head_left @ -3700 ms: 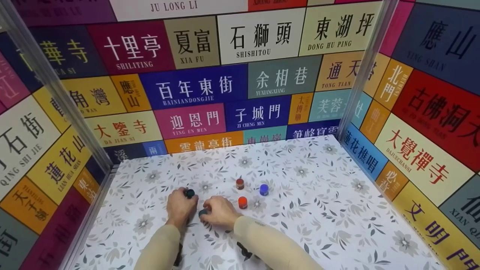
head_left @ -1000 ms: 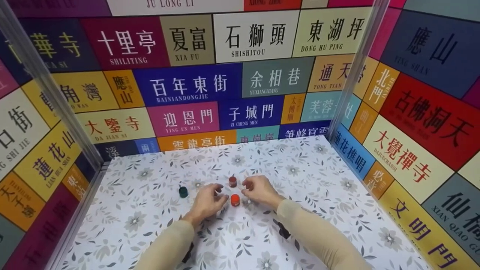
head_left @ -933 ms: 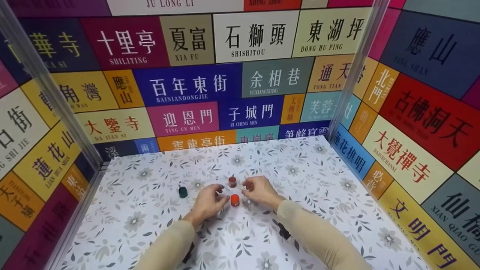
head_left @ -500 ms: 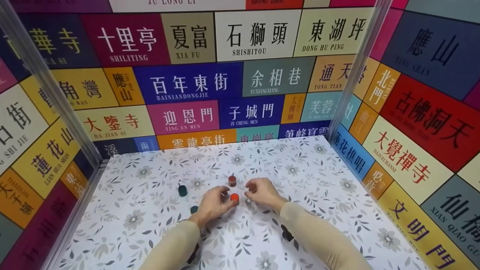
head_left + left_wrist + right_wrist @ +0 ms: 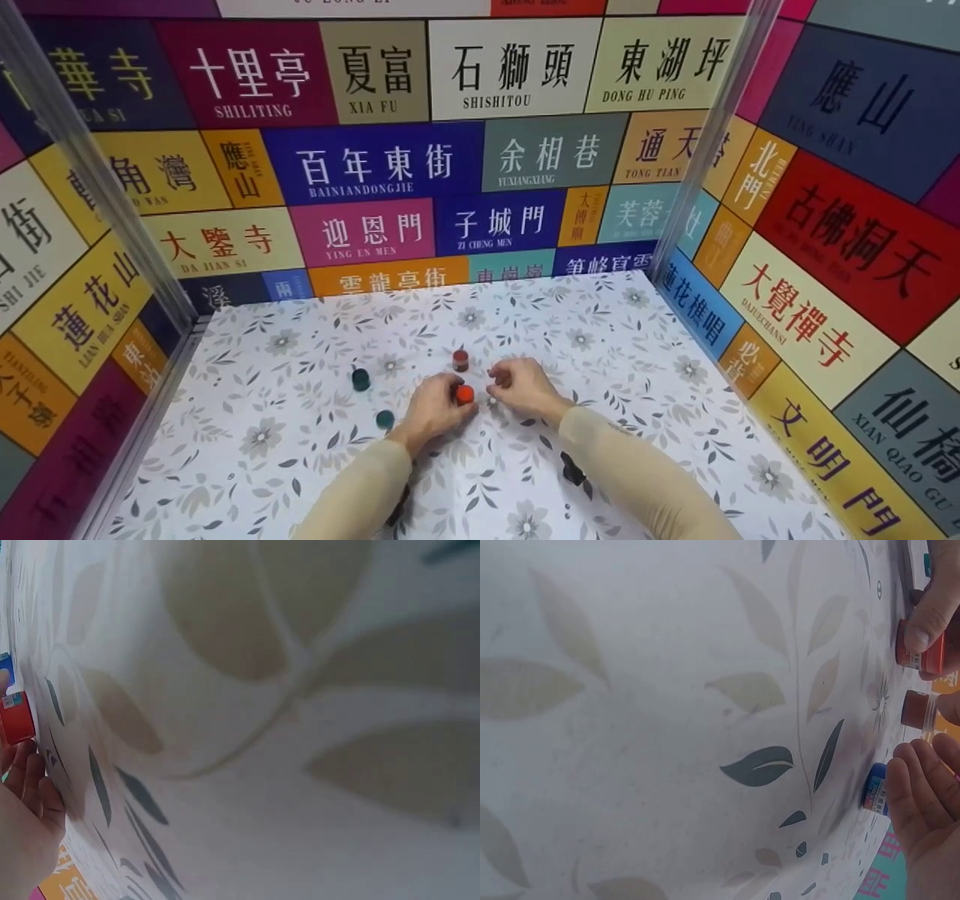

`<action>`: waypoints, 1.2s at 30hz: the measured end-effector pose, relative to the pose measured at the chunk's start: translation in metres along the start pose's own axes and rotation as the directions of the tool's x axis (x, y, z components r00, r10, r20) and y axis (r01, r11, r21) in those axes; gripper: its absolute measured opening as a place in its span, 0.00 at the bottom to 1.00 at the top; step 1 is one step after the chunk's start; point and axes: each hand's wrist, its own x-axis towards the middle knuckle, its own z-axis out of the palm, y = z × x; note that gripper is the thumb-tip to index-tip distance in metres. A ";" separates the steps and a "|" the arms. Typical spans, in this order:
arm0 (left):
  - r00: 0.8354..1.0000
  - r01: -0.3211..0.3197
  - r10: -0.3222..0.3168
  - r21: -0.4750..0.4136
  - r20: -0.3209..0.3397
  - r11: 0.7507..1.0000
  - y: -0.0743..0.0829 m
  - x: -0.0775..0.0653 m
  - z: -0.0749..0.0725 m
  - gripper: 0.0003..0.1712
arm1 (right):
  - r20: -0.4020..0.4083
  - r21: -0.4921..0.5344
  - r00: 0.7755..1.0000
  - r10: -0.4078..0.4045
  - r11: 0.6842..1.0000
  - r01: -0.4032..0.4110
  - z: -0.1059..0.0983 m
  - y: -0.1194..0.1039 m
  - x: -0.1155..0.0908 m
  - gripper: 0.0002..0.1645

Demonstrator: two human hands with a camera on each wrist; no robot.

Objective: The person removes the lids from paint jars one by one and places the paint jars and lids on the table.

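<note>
Small lidded jars, perhaps paint pots, stand on a flower-patterned table. My left hand (image 5: 433,409) pinches the orange-red jar (image 5: 465,394) between thumb and fingers; in the right wrist view its thumb lies on that jar (image 5: 911,652). My right hand (image 5: 525,386) is beside the blue jar (image 5: 874,791), its fingers relaxed and partly covering it. In the head view this hand hides the blue jar. The brown jar (image 5: 460,361) stands just beyond both hands, apart from the right fingertips there. At left are two dark green jars, one farther back (image 5: 361,379), one nearer (image 5: 385,418).
The white tabletop (image 5: 300,457) has a grey leaf and flower print. Panel walls covered with coloured name signs (image 5: 375,165) enclose its back and sides. Clear corner posts (image 5: 675,172) stand at the back left and back right.
Both hands have left the green jars and moved right. In the last second my left hand has come round the orange-red jar, uncovering the nearer green jar. My right hand has barely moved lately.
</note>
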 end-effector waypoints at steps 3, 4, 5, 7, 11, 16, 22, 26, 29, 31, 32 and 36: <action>1.000 0.006 -0.006 -0.001 -0.012 1.000 -0.001 -0.001 0.001 0.26 | -0.009 0.005 1.000 -0.029 1.000 0.029 0.001 -0.001 0.000 0.17; 1.000 0.001 -0.001 0.002 -0.018 1.000 -0.002 -0.001 0.001 0.24 | -0.013 0.002 0.999 -0.040 0.999 0.040 0.001 -0.001 0.000 0.16; 1.000 -0.001 0.001 0.004 -0.020 1.000 -0.002 -0.001 0.002 0.23 | -0.016 -0.002 0.999 -0.048 0.999 0.048 0.002 -0.001 0.000 0.16; 1.000 0.012 -0.012 0.003 -0.017 1.000 -0.001 -0.002 0.002 0.22 | -0.017 0.001 0.998 -0.057 0.998 0.057 0.002 -0.002 0.000 0.17; 0.998 0.063 -0.063 -0.012 0.004 0.998 0.000 -0.003 0.001 0.23 | -0.008 -0.007 0.999 -0.051 0.999 0.051 0.003 -0.004 0.003 0.17; 0.996 0.085 -0.085 -0.022 0.011 0.996 0.000 -0.003 0.002 0.24 | 0.011 0.005 1.000 -0.023 1.000 0.023 0.005 -0.007 0.005 0.20; 0.999 0.046 -0.046 -0.018 -0.019 0.999 -0.001 -0.003 0.004 0.19 | -0.008 -0.010 0.999 -0.049 0.999 0.049 0.007 -0.011 0.008 0.19; 0.999 0.016 -0.017 -0.015 -0.040 1.000 -0.002 -0.004 0.005 0.16 | 0.003 -0.016 0.999 -0.041 0.999 0.041 0.009 -0.016 0.009 0.18; 0.999 0.008 -0.008 -0.013 -0.043 1.000 -0.002 -0.005 0.004 0.15 | 0.015 -0.010 0.999 -0.032 0.999 0.032 0.010 -0.021 0.010 0.17; 0.999 0.004 -0.004 -0.005 -0.045 1.000 -0.002 -0.005 0.004 0.14 | 0.023 -0.016 0.999 -0.031 0.999 0.032 0.010 -0.024 0.010 0.17; 0.999 -0.012 0.012 0.007 -0.051 1.000 -0.002 -0.005 0.004 0.14 | 0.023 -0.020 0.999 -0.041 0.999 0.041 0.010 -0.025 0.010 0.17; 0.996 -0.056 0.059 0.045 -0.067 0.997 0.000 -0.004 0.004 0.12 | 0.017 -0.029 0.997 -0.081 0.996 0.082 0.009 -0.028 0.009 0.16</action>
